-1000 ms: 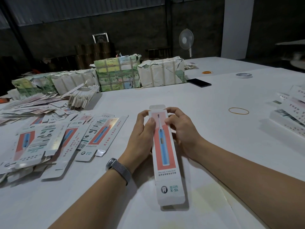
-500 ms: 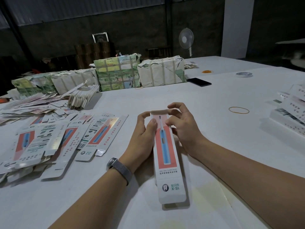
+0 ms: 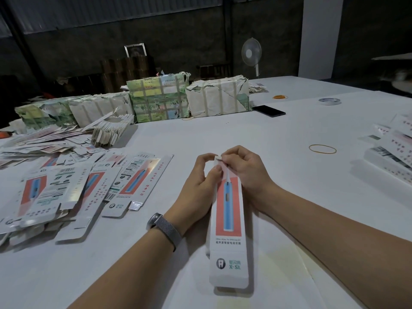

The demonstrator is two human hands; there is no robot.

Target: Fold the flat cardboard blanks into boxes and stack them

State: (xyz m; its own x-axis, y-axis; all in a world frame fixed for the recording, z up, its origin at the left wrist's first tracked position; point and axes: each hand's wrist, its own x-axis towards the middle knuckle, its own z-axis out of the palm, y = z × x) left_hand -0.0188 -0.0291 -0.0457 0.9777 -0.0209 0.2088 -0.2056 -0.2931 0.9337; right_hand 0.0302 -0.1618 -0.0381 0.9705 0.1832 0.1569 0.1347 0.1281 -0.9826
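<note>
At the counter's (image 3: 278, 134) six o'clock, the toothbrush box (image 3: 229, 219) has its far end flap folded down since a second ago; left hand (image 3: 200, 181) and right hand (image 3: 245, 172) pinch it, tucking it closed. Stacking likely follows.

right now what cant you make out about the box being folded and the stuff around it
Head view only:
- Far end flap of the box: covered by the fingers of the left hand and right hand, so whether it is tucked in is unclear.
- Box underside and left side wall: turned away from the camera.
- Finished boxes: cut off by the right edge, so no count.
- Small print on the flat blanks: too small and dim.
</note>
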